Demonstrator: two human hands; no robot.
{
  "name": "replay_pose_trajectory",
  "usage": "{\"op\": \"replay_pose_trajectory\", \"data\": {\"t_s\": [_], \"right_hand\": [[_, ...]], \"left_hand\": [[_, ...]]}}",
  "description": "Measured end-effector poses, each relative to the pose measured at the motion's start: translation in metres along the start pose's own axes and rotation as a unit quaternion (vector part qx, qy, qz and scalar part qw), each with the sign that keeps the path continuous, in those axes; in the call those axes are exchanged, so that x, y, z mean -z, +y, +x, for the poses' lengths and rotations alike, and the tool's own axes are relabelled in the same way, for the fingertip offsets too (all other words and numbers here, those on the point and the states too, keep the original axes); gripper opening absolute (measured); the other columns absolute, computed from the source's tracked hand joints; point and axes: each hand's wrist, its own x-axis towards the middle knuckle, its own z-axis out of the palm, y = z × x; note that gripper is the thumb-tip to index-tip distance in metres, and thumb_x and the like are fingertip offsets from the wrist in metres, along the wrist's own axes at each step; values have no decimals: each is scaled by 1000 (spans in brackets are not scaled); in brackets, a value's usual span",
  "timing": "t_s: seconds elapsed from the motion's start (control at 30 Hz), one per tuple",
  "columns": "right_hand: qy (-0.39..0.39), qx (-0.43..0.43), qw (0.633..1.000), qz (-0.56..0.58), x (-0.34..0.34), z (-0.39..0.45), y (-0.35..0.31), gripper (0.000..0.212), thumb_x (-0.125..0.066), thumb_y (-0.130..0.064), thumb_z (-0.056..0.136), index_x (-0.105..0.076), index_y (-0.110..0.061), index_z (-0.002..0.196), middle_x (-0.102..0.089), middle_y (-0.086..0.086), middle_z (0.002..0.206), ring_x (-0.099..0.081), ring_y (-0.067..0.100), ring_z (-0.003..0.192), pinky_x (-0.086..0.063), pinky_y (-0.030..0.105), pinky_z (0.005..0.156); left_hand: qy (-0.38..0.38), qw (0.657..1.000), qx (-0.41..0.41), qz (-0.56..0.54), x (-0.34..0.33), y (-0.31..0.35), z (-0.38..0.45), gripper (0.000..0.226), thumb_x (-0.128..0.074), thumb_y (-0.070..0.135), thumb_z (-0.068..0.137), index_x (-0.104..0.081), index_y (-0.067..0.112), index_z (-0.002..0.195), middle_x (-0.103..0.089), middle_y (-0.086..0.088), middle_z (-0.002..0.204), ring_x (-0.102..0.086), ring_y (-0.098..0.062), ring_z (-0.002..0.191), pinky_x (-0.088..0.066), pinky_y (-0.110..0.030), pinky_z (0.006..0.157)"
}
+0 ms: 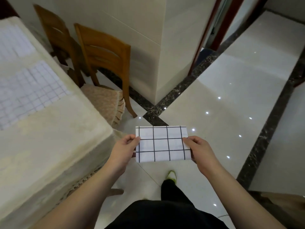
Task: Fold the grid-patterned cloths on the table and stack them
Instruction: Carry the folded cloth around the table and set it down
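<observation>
Two hands hold a folded cloth [162,144], a small white rectangle crossed by dark grid lines, in the air above the tiled floor [231,90] just right of the table [54,146]. The left hand [123,151] pinches its left edge, the right hand [200,152] its right edge, thumbs on top. Two more grid-patterned cloths [31,90] lie flat on the table's cream cover, blurred.

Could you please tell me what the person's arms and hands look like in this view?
Both forearms are bare, with no sleeves in view. The left hand and right hand wear no gloves, rings or watch that I can see.
</observation>
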Motion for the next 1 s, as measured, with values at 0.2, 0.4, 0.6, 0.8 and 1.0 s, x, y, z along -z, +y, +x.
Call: {"op": "replay_pose_trajectory", "data": {"t_s": [0.2,0.4,0.6,0.8,1.0], "right_hand": [[-71,-5,997,-17,0,67,-44,7,-66,-20,89,-71,-18,83,-71,4,83,-65,21,79,-53,38,72],[-158,21,982,-99,-15,118,-85,9,-64,-21,92,-69,-14,93,-72,9,89,-69,24,83,-58,41,78],[-237,31,959,-150,-72,163,-112,13,-64,-22,92,-69,-11,96,-72,10,96,-66,26,91,-53,45,87],[-312,22,927,-206,-154,191,-129,17,-64,-25,92,-69,-12,103,-73,8,100,-68,26,97,-54,43,92],[-353,38,894,-272,-251,204,-149,18,-60,-29,95,-67,-16,105,-72,6,99,-68,23,94,-56,40,87]], "left_hand": [[39,999,15,-4,-17,23,33,9,-57,18,97,-65,13,96,-73,3,78,-66,-13,70,-50,-28,60],[130,991,-2,-42,-24,42,45,11,-58,14,96,-65,6,99,-73,-8,87,-67,-18,74,-55,-36,69],[215,970,3,-110,-8,38,59,11,-55,14,98,-65,9,93,-73,-1,80,-65,-16,73,-53,-30,63],[290,939,21,-183,30,31,76,13,-52,15,99,-62,9,93,-69,-3,78,-63,-17,68,-52,-26,56],[358,904,36,-233,89,28,105,13,-54,16,98,-62,12,89,-64,-1,73,-62,-20,67,-55,-35,64]]}}
